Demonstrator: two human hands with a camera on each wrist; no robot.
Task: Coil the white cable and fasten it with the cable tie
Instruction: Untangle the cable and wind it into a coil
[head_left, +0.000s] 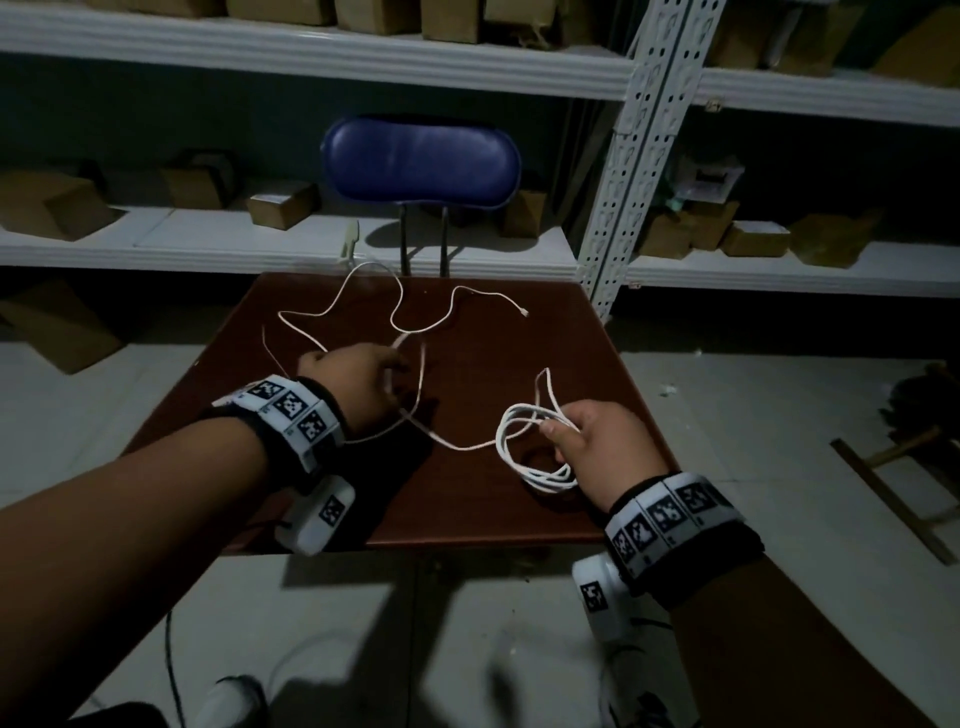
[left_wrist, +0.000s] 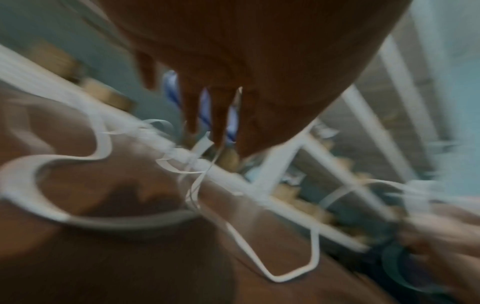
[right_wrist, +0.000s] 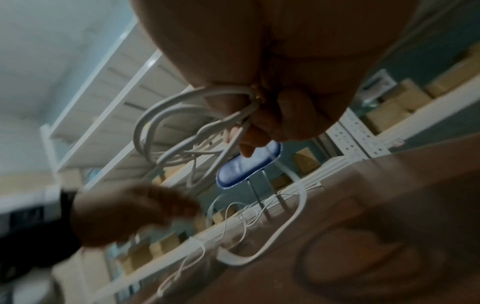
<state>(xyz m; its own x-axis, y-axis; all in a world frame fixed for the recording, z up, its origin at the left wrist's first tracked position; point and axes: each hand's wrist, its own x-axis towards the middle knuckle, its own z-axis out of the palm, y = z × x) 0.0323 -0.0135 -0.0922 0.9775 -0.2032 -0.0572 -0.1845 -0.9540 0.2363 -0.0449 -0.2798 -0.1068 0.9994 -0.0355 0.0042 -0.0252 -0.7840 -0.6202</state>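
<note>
A long white cable (head_left: 332, 312) snakes over the brown table (head_left: 493, 353), its plug end (head_left: 523, 312) lying at the far right. My right hand (head_left: 556, 431) grips a bundle of several coiled loops (head_left: 545, 479) just above the table's near right part; the coil (right_wrist: 155, 115) hangs from that hand's fingers (right_wrist: 249, 131). A slack span runs left to my left hand (head_left: 392, 366), which pinches the cable at mid-table. The left wrist view is blurred, showing fingers (left_wrist: 215, 123) pointing down over the cable (left_wrist: 20, 185). A thin pale strip (head_left: 271, 348) lies left of that hand; I cannot tell whether it is the tie.
A blue chair (head_left: 421, 161) stands behind the table's far edge. White metal shelves (head_left: 260, 244) holding several cardboard boxes fill the background. A wooden frame (head_left: 893, 483) lies on the floor to the right.
</note>
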